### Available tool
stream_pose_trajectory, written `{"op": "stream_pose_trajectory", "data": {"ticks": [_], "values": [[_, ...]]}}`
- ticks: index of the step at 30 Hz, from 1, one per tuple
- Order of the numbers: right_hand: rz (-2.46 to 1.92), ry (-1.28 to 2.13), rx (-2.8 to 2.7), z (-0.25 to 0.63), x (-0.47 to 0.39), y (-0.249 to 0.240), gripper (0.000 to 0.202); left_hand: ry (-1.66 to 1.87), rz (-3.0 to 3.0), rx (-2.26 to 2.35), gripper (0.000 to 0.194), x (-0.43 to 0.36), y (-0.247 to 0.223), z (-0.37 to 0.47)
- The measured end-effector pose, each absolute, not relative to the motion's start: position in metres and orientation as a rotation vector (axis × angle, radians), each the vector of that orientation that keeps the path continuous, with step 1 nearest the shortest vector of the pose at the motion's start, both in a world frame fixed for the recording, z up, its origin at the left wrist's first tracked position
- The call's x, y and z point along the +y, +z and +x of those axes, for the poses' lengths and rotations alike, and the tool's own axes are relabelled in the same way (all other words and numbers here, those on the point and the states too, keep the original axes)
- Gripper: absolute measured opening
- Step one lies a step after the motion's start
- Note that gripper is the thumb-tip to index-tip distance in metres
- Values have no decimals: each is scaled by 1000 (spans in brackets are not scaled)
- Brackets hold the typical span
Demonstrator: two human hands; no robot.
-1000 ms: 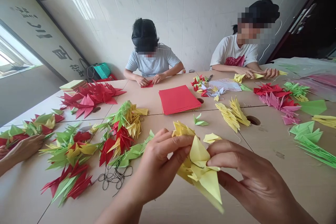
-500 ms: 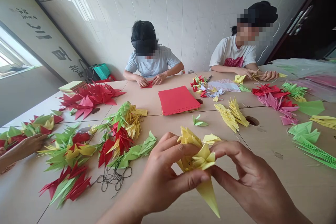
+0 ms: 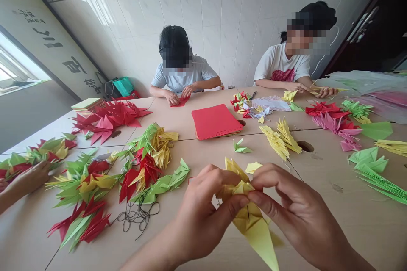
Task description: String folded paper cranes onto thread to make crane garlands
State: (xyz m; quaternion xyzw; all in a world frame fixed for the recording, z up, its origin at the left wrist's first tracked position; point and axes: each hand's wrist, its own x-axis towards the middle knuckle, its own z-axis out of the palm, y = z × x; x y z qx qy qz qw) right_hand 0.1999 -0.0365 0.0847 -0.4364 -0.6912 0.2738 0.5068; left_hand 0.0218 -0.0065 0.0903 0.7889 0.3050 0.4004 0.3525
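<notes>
A yellow folded-paper piece [image 3: 258, 237] is held up over the near part of the table, its long point hanging down toward me. My left hand [image 3: 203, 216] grips it from the left, thumb in front and fingers curled behind. From the right, my right hand [image 3: 295, 207] pinches its upper part between thumb and fingers. The two thumbs almost meet on the paper. A small dark line shows on the fold below them. Just behind my hands lies a loose yellow paper piece [image 3: 253, 167].
Red paper sheets [image 3: 216, 121] are stacked mid-table. Folded clusters [image 3: 84, 182] and black thread [image 3: 135, 218] lie left, yellow pieces [image 3: 280, 139] and green pieces [image 3: 370, 159] right. Two people [image 3: 186, 72] [image 3: 282, 65] sit opposite; another person's hand [image 3: 34, 178] reaches in at left.
The yellow piece has tilted, with its long point now lower and further right. My fingers have closed in over its top. Across the table, one person's hands have shifted on a red paper.
</notes>
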Motion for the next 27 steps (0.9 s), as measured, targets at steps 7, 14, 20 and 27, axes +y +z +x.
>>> {"op": "stream_pose_trajectory", "data": {"ticks": [7, 14, 20, 27], "values": [[-1030, 1043, -1473, 205, -34, 83, 10, 1127, 1531, 745, 18, -11, 76, 24], [-1023, 758, -1943, 224, -44, 93, 25, 1164, 1523, 799, 8, 1, 86, 19], [-1060, 672, -2037, 212, -46, 91, 15, 1117, 1628, 868, 9, -3, 86, 21], [-1016, 560, -2020, 222, -48, 94, 26, 1230, 1683, 974, 10, -1, 86, 16]]}}
